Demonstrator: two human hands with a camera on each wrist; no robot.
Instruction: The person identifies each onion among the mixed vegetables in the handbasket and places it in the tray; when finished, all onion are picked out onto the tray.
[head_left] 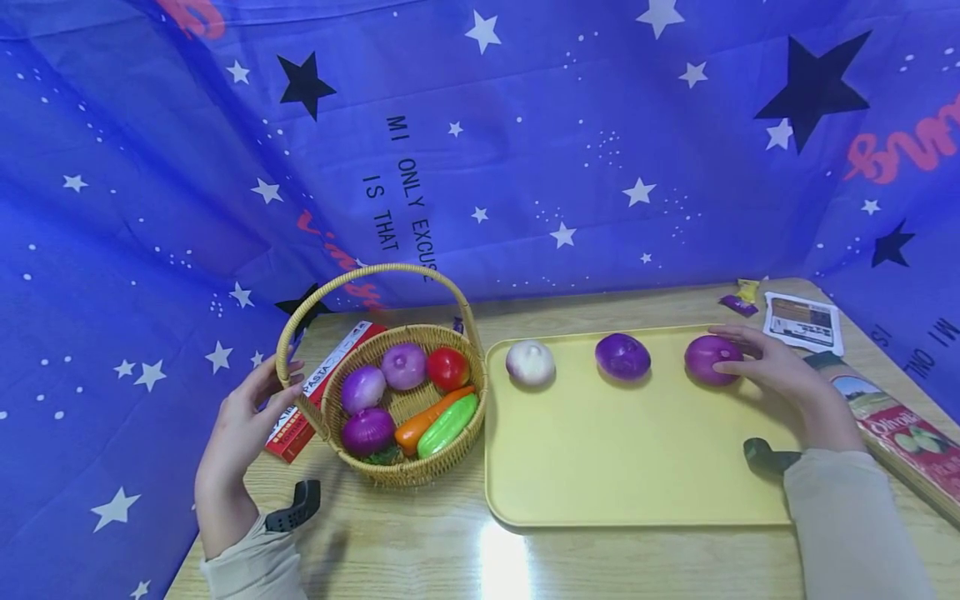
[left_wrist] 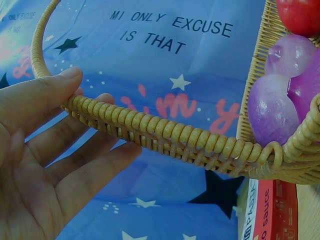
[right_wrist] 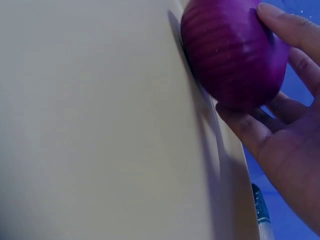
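Observation:
My left hand [head_left: 238,425] holds the wicker basket's handle [left_wrist: 165,131] on its left side, thumb on top and fingers beneath. Inside the basket [head_left: 405,477] lie several purple onions [head_left: 369,431], a red tomato [head_left: 447,368], an orange carrot [head_left: 431,417] and a green cucumber-like vegetable [head_left: 448,425]. At the tray's far right, my right hand [head_left: 780,371] grips a purple onion [right_wrist: 232,55] between thumb and fingers, close over the yellow tray [head_left: 615,450]. A white bulb [head_left: 530,364] and a dark purple vegetable [head_left: 622,358] sit along the tray's back.
Behind the basket's left side lies a red pasta sauce box [head_left: 288,433]. To the right of the tray are an olive oil package [head_left: 900,425], a white packet [head_left: 803,323] and small wrapped sweets [head_left: 741,300]. A blue star-printed cloth [head_left: 525,167] hangs around the table.

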